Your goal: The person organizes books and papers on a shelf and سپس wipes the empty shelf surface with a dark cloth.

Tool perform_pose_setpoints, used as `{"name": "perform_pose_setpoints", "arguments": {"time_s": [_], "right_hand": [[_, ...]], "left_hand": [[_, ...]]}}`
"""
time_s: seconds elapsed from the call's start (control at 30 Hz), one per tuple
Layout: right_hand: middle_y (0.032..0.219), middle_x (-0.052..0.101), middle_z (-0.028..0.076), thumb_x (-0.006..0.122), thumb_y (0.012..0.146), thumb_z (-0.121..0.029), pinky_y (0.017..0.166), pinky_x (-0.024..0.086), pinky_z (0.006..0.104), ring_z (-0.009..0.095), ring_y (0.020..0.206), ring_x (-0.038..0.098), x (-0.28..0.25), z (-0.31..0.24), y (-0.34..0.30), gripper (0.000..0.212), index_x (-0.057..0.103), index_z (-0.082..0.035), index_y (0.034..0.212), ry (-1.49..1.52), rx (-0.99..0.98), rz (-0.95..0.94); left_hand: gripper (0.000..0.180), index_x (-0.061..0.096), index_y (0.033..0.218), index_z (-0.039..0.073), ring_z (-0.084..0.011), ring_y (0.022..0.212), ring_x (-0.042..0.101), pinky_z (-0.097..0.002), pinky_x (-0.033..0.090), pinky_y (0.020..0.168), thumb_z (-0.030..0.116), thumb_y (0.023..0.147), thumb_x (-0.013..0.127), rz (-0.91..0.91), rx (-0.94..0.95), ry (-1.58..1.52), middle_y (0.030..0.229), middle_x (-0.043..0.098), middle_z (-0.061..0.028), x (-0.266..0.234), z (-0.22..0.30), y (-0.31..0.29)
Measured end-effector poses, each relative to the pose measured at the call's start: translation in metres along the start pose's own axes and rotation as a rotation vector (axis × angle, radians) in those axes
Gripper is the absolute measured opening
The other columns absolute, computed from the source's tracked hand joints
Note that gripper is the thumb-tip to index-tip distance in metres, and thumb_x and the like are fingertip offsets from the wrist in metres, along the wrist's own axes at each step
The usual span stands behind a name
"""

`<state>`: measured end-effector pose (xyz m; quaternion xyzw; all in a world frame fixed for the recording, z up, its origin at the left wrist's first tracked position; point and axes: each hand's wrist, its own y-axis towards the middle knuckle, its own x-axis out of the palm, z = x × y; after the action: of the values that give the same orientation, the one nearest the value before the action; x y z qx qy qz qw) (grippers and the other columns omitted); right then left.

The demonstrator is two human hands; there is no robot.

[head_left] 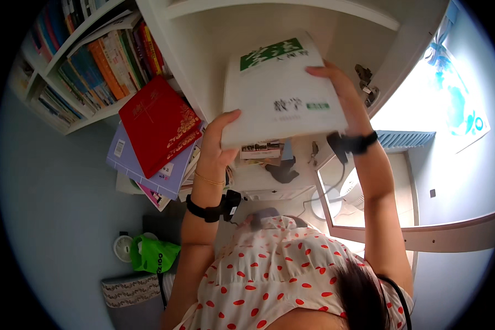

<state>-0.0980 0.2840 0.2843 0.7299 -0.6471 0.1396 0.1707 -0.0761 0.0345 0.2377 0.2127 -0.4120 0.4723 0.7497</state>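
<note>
Left hand (216, 140), right hand (345, 93) hold white book (280, 88) by edges; open cabinet (199, 55) beyond.

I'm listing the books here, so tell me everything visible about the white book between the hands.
The white book looks paper-covered, with a green panel near its top and dark print plus a small green label lower down; blur softens the details. It is closed and held up before the white cabinet, top pointing away from the person. The left hand grips its left edge, the right hand its right, thumbs on the cover.
</note>
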Motion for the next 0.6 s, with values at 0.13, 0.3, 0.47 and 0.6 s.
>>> {"name": "perform_pose_setpoints", "arguments": {"time_s": [0.13, 0.3, 0.47, 0.6], "right_hand": [[0.099, 0.058, 0.016, 0.065, 0.074, -0.013, 0.074, 0.052, 0.0332, 0.023, 0.086, 0.06, -0.025, 0.008, 0.056, 0.043, 0.05, 0.003, 0.111, -0.021, 0.129, 0.024], [0.098, 0.058, 0.015, 0.065, 0.071, -0.012, 0.072, 0.051, 0.0323, 0.023, 0.083, 0.059, -0.065, 0.058, 0.058, 0.035, 0.055, 0.003, 0.102, -0.233, 0.061, 0.203], [0.099, 0.057, 0.015, 0.059, 0.071, -0.006, 0.076, 0.048, 0.0333, 0.025, 0.087, 0.058, -0.093, 0.092, 0.037, 0.037, 0.052, 0.004, 0.106, 0.025, 0.376, 0.179], [0.099, 0.056, 0.016, 0.057, 0.069, -0.006, 0.079, 0.047, 0.0334, 0.025, 0.088, 0.057, -0.087, 0.098, 0.016, 0.043, 0.049, 0.007, 0.11, -0.161, 0.245, 0.129]], "left_hand": [[0.034, 0.047, 0.11, -0.007, -0.028, 0.105, 0.052, -0.0372, 0.046, 0.088, 0.007, 0.08, 0.057, 0.139, 0.114, -0.032, 0.111, 0.053, -0.0169, -0.022, -0.004, 0.05], [0.036, 0.045, 0.112, -0.007, -0.029, 0.103, 0.053, -0.0381, 0.047, 0.086, 0.005, 0.08, 0.056, 0.253, 0.097, 0.06, 0.108, 0.052, -0.018, -0.057, -0.021, 0.086], [0.045, 0.039, 0.119, -0.008, -0.0281, 0.098, 0.057, -0.0363, 0.048, 0.085, 0.006, 0.079, 0.055, 0.28, 0.067, 0.55, 0.11, 0.053, -0.0182, -0.074, -0.037, 0.096], [0.045, 0.042, 0.118, -0.008, -0.0255, 0.096, 0.058, -0.033, 0.049, 0.08, 0.007, 0.079, 0.056, 0.225, 0.147, 0.672, 0.108, 0.055, -0.0173, -0.065, -0.029, 0.097]]}}
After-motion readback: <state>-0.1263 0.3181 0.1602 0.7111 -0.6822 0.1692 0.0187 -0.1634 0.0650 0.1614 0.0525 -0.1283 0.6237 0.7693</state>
